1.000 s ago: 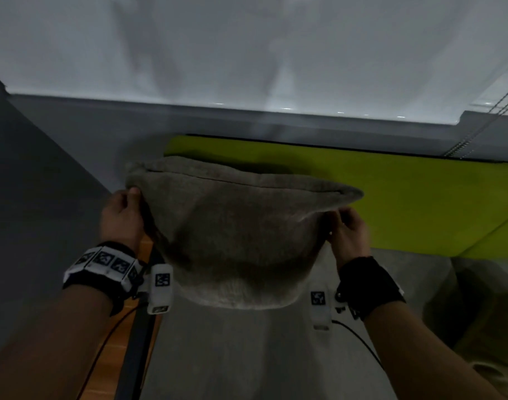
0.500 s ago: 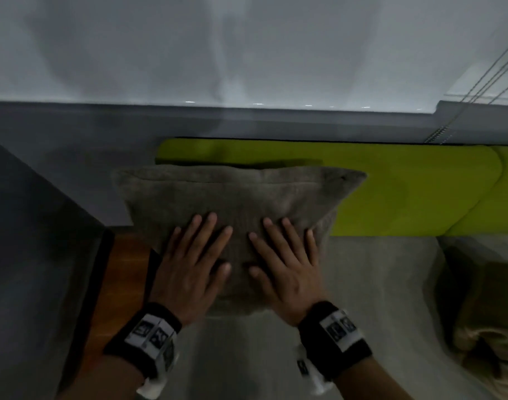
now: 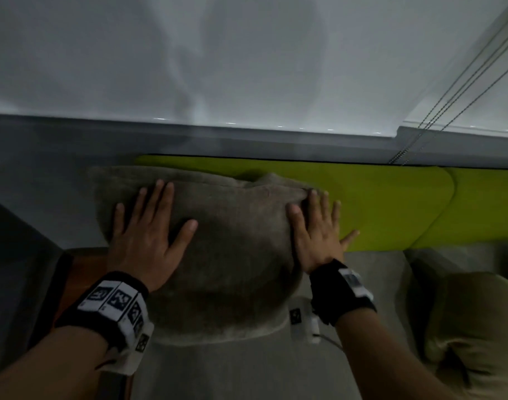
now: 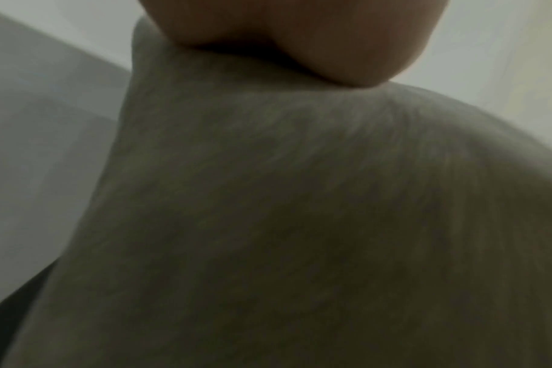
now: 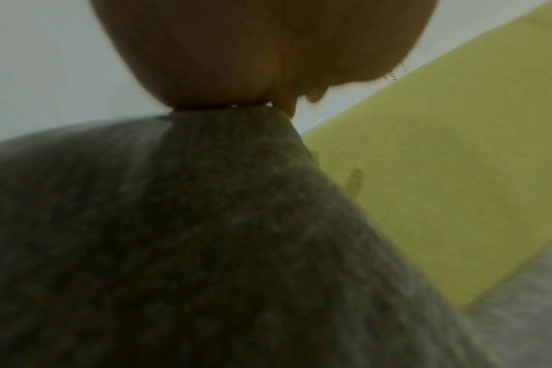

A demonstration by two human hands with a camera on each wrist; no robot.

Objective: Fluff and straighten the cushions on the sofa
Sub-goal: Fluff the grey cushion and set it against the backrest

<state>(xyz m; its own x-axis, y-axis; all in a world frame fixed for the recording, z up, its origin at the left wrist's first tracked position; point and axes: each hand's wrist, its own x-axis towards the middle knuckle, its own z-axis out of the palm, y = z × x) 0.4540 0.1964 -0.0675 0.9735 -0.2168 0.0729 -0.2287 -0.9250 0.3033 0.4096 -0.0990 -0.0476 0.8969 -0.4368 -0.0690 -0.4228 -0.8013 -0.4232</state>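
Two cushions point(image 3: 226, 255), two flat hands point(image 3: 144, 241).

Hidden from you: the grey cushion point(image 3: 226, 255) covers part of the green backrest point(image 3: 391, 209). Cut off: second cushion point(image 3: 475, 327) at the head view's right edge. Both wrist views show you blurred fabric; fingers unseen there.

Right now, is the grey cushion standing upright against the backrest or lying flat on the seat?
Upright. The grey cushion stands on the seat, leaning on the green backrest, left hand and right hand pressed flat on it.
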